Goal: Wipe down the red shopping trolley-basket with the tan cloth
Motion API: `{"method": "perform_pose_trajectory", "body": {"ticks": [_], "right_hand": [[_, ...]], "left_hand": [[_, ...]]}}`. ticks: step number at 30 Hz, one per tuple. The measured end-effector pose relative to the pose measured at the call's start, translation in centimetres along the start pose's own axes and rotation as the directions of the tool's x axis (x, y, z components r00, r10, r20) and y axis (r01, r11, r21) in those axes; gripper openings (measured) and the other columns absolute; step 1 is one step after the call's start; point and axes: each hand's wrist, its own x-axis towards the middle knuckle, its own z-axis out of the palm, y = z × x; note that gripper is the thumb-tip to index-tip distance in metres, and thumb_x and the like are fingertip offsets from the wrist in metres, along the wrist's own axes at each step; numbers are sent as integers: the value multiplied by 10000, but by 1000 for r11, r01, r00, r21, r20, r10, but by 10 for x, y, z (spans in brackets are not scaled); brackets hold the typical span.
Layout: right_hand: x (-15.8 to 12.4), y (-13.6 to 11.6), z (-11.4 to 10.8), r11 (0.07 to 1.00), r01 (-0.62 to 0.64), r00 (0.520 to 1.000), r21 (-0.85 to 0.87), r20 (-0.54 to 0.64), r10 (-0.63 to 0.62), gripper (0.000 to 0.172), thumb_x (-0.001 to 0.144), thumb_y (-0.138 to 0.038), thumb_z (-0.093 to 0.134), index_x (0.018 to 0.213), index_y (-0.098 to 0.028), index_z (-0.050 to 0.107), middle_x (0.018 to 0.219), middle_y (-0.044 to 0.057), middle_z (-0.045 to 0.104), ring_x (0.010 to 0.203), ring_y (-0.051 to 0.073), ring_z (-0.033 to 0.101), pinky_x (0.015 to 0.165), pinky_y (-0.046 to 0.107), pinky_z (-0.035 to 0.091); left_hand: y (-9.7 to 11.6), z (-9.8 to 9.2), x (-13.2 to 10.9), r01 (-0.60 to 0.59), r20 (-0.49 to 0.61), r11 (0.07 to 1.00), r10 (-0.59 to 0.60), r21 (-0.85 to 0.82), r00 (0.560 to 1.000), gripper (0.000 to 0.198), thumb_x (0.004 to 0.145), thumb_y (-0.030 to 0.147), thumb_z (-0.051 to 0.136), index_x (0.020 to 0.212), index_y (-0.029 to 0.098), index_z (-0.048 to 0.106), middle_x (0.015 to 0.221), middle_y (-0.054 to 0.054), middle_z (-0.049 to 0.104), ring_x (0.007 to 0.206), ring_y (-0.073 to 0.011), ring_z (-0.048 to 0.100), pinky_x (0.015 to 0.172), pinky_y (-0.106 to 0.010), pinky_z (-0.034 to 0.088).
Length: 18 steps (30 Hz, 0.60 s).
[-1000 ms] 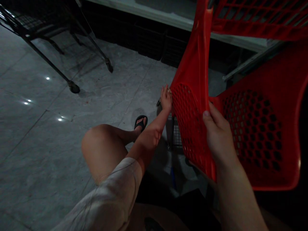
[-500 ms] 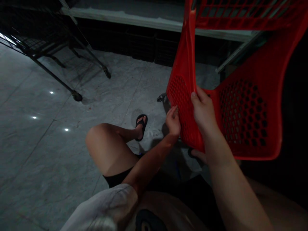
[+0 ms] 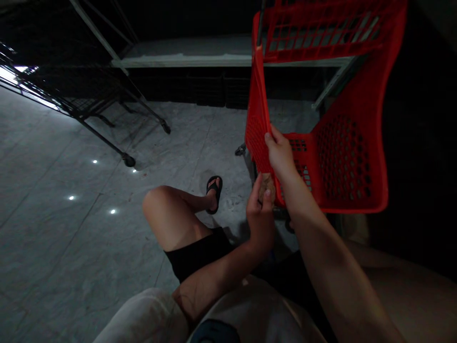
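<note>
A red plastic shopping cart (image 3: pixel 376 157) with pierced sides stands in front of me, its near end tilted towards me. The rim of its left side is gripped by my right hand (image 3: pixel 282 155), thumb on the outside. Lower and a little to the left, my left hand (image 3: pixel 260 209) is closed on a brown, crumpled rag (image 3: pixel 266 188), held between thumb and fingers. The rag is beside the lower part of the cart's left panel; whether it touches the panel I cannot tell. Dim light hides its finer details.
A metal shelf rack (image 3: pixel 185 61) stands behind the cart, with dark crates (image 3: pixel 207 88) below it. To the left is a dark wire cart with a caster wheel (image 3: pixel 128 159). My sandalled foot (image 3: pixel 214 194) rests on the grey tiled floor (image 3: pixel 64 247).
My left hand has turned and come back from the panel, so the brown rag now shows. The cart and my right hand appear further left in view, with the grip kept.
</note>
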Motion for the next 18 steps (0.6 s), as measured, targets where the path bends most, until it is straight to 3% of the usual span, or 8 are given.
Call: {"method": "perform_pose_trajectory", "body": {"ticks": [4,6,8,11,15,18], "right_hand": [[-5,-8,2,999,-37,999,-8,10,37,593,1078,-442,338,1604,-249,532,1573,53,622,1428,213,612,1183,400,510],[-7,-13,0,997,-38,999,-71,26,40,601,1090,-421,302,1620,-223,506,1578,71,617,1433,204,605,1174,386,510],[-7,-17,-2,994,-31,998,-108,45,36,604,1099,-399,278,1632,-206,486,1584,82,611,1433,202,603,1164,370,510],[-3,-19,0,996,-11,997,-83,71,17,593,1101,-359,261,1627,-214,491,1587,78,607,1432,202,600,1160,367,508],[10,-22,17,999,-36,999,-16,37,37,584,1086,-297,274,1608,-172,504,1530,123,652,1382,235,634,1167,444,507],[16,-27,21,980,52,999,-193,25,-49,641,1102,-268,126,1575,-106,528,1534,186,631,1390,246,630,1157,441,508]], "left_hand": [[-44,3,-15,-15,17,999,15,38,1000,512,1065,291,542,1576,268,557,1689,-15,498,1613,-208,407,1369,-392,298],[-65,5,-19,50,-10,999,-50,4,999,526,1042,251,573,1567,260,562,1687,-38,499,1593,-213,443,1352,-395,340],[-74,8,-17,95,-44,992,-99,-87,994,544,1014,204,607,1553,275,571,1658,-53,538,1529,-226,535,1302,-409,432],[-64,12,-8,50,-64,973,-66,-226,996,548,1012,173,610,1544,303,572,1606,-55,599,1439,-229,630,1233,-420,519],[-47,9,-2,-40,-64,979,28,-201,998,505,1031,181,604,1521,304,593,1584,-50,621,1426,-223,640,1222,-415,532],[-39,-4,3,-103,-107,984,88,-146,990,489,1028,171,605,1502,292,609,1586,-50,620,1452,-211,616,1252,-404,500]]}}
